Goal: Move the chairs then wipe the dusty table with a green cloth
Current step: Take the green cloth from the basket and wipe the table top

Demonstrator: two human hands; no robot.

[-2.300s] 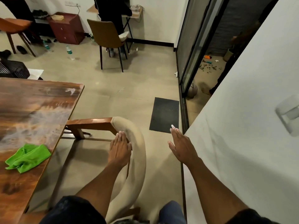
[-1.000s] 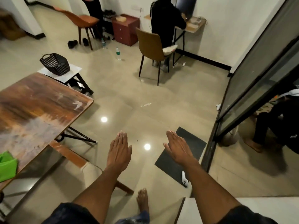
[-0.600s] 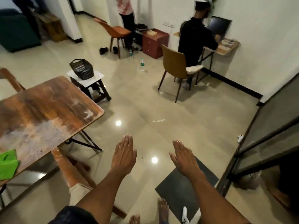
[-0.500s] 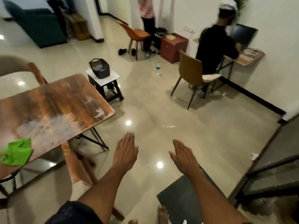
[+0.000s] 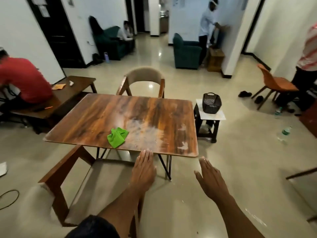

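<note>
At table [image 5: 96,117], one green cloth [image 5: 117,137], seemingly two chairs [image 5: 145,79]

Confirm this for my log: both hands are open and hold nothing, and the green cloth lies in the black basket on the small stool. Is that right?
Not quite. The head view shows the green cloth lying on the wooden table, near its front edge, not in the black basket, which does stand on the small stool. The rest stands: left hand and right hand are open and hold nothing.
</note>
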